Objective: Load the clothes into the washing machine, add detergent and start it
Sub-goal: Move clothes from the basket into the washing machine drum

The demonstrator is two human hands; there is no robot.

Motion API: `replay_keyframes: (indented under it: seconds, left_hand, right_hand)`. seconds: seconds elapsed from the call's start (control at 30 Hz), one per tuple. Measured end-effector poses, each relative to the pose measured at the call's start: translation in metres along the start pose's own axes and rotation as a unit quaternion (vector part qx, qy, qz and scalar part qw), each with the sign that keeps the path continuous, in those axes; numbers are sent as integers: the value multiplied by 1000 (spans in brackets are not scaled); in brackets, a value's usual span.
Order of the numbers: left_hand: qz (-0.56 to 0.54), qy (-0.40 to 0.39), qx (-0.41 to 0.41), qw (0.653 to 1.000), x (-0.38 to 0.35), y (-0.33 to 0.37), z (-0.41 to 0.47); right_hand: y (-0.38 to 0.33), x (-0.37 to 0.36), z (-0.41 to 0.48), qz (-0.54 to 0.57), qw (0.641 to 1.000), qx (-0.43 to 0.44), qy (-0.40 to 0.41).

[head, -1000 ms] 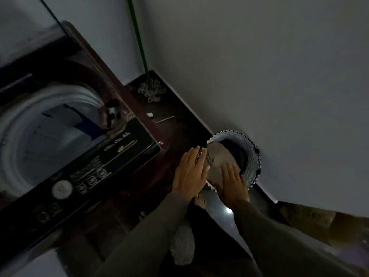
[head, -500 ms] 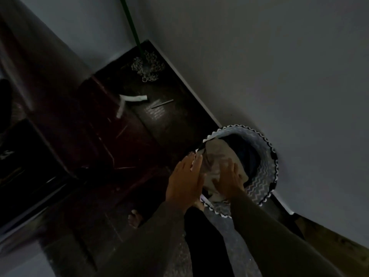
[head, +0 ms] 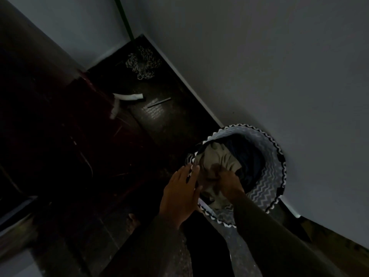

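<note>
A round laundry basket (head: 267,188) with a black-and-white zigzag pattern stands on the dark floor against the wall. A crumpled beige garment (head: 217,158) lies on top inside it, with a dark blue garment (head: 249,162) beside it. My right hand (head: 229,182) reaches into the basket, its fingers closed in the beige cloth. My left hand (head: 181,194) is flat with fingers apart at the basket's near rim, touching the cloth's edge. The washing machine (head: 40,126) is a dark maroon side at the left; its top is out of view.
A mop head (head: 142,63) with a green handle (head: 123,17) leans in the far corner. A white hose (head: 127,96) runs from the machine's back. A thin rod (head: 158,102) lies on the floor. Grey walls close in behind and to the right. My bare foot (head: 132,221) shows below.
The view swung down and right, so the machine's open drum and control panel left the frame. My right hand went from lying flat to gripping the beige garment.
</note>
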State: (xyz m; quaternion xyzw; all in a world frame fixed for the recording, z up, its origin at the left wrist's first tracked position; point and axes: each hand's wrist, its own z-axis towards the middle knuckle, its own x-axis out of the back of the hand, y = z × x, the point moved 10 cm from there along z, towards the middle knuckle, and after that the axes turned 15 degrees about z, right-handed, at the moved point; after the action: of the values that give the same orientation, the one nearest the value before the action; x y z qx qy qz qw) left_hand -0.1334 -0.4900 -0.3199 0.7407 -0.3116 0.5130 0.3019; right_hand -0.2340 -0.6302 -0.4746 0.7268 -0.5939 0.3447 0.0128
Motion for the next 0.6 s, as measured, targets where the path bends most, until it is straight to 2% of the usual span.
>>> replay_keyframes:
  seconds: [0.07, 0.17, 0.3, 0.37, 0.47, 0.53, 0.6]
  left_hand:
    - [-10, 3, -4, 1000, 5, -2, -2]
    - [-32, 5, -7, 999, 21, 0, -8]
    - [-78, -79, -9, 994, 36, 8, -13]
    - [-105, -92, -18, 990, 53, 14, -16]
    - [-143, -112, -33, 983, 80, 31, -25]
    - [-172, -109, -27, 979, 90, 36, -23]
    - [-180, -104, -54, 977, 97, 45, -21]
  right_hand:
    - [-7, 3, -12, 48, 998, 24, 26]
    - [-33, 35, -53, 105, 982, 95, 128]
    - [-76, 98, -148, 170, 932, 185, 263]
    - [-94, 127, -195, 204, 915, 208, 280]
    - [-120, 161, -267, 229, 909, 219, 272]
    - [-141, 182, -314, 255, 890, 257, 276]
    - [-163, 199, -354, 279, 875, 291, 268]
